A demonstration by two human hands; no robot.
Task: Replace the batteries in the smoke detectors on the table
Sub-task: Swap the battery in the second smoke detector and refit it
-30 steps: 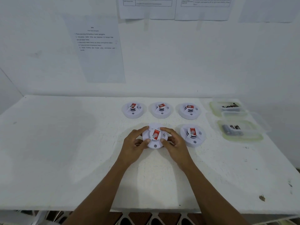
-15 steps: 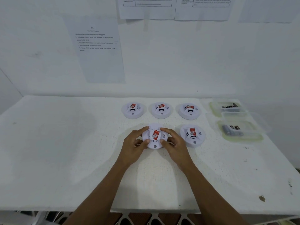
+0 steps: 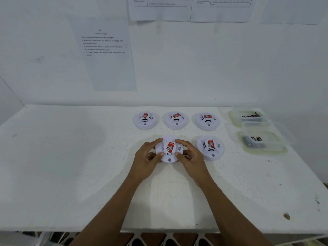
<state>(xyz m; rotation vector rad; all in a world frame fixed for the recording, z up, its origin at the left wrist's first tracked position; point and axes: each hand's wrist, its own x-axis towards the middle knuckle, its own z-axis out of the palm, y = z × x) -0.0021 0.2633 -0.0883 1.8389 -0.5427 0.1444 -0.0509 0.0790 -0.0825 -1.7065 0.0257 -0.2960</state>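
Observation:
A round white smoke detector with a red label [image 3: 169,150] lies on the white table [image 3: 71,166] in the front row. My left hand [image 3: 148,159] grips its left rim and my right hand [image 3: 190,159] grips its right rim, thumbs on top. A second detector [image 3: 210,148] sits just right of it. Three more detectors [image 3: 145,120], [image 3: 176,120], [image 3: 207,121] form a back row. Two clear trays at the right hold batteries: the far tray [image 3: 234,119] and the near tray [image 3: 266,150].
The wall rises directly behind the table, with printed sheets [image 3: 104,50] taped to it. The table's front edge [image 3: 159,229] is close to my body, with chair parts showing below it.
Both hands stay on the front detector; it has turned and lifted slightly between them. The other detectors and trays have not moved.

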